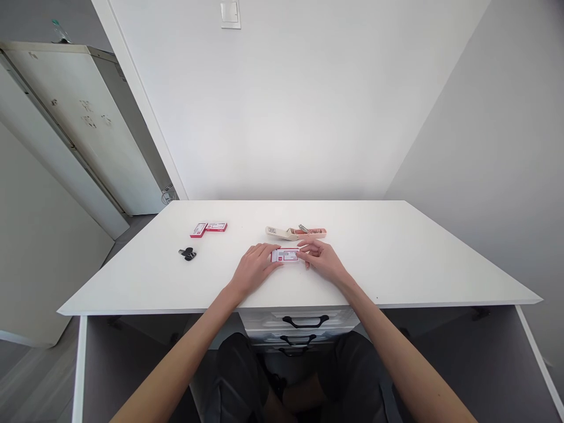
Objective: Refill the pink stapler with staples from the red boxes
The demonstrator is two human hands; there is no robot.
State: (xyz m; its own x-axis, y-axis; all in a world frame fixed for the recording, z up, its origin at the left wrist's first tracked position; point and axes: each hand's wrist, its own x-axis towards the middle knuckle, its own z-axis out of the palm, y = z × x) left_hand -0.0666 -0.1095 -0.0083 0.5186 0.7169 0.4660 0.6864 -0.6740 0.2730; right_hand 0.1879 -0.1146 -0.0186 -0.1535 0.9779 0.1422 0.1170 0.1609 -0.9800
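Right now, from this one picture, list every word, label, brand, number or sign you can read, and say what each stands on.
None can be read.
Box between left hand and right hand: print, too small.
Paired boxes at the far left of the desktop: print, too small.
Open case: dark patch on its cream part, too blurred.

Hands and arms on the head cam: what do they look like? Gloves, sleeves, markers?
Two bare human hands, left and right, five-fingered, no gloves. Left forearm and right forearm are uncovered as far as the frame shows; no sleeves in view. No watch, bracelet, cable or tracking marker visible. Nail details too small to tell.
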